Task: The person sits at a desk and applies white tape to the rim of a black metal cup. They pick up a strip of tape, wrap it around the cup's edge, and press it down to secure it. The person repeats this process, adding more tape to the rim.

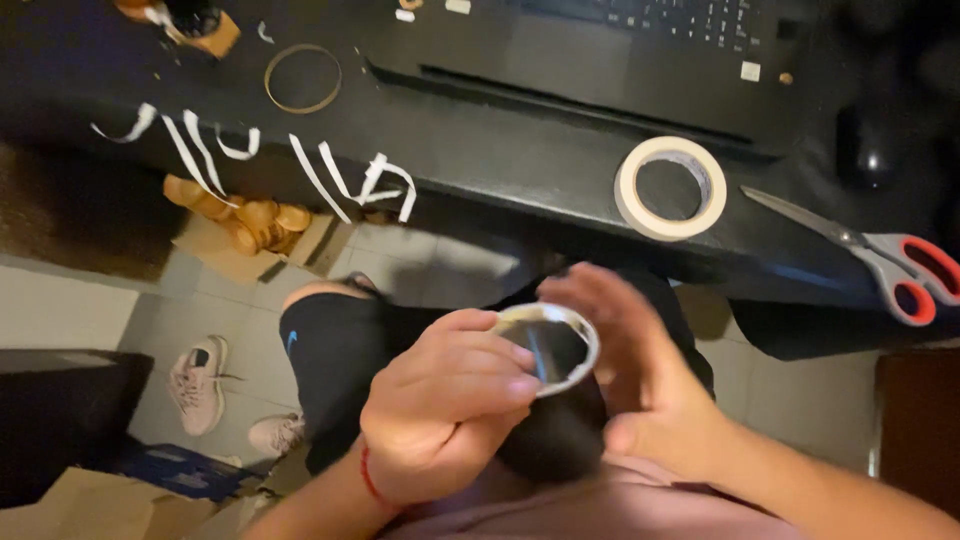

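Left hand: we are seeing our left hand [445,405] curling closed around a short ring-shaped cylinder [548,348], thumb and fingers wrapping its near wall.
Ring in hand: it is sitting at about 1 o'clock from the middle of that hand, low in the view, over our lap and in front of the desk edge; its pale rim is catching light, its inside is looking dark.
Axis of the ring: the open mouth is tilting up toward us, so the short axis is running roughly toward the camera and leaning to 1 o'clock.
Right hand: our right hand [640,375] is spreading wide, fingers loose and blurred, holding nothing; it is lying at 3 o'clock from the ring, just beside it, and we cannot tell whether the fingers are touching the rim.
Nearer hand: the left is already gripping; the right is the free one, closing in from the ring's 3 o'clock side.
Desk beyond: a roll of masking tape [671,187] is lying flat at 12 o'clock from the ring, well apart; scissors [868,250] with red handles are resting at 2 o'clock; white tape strips [330,175] are hanging off the desk edge [500,165] at 10 o'clock.
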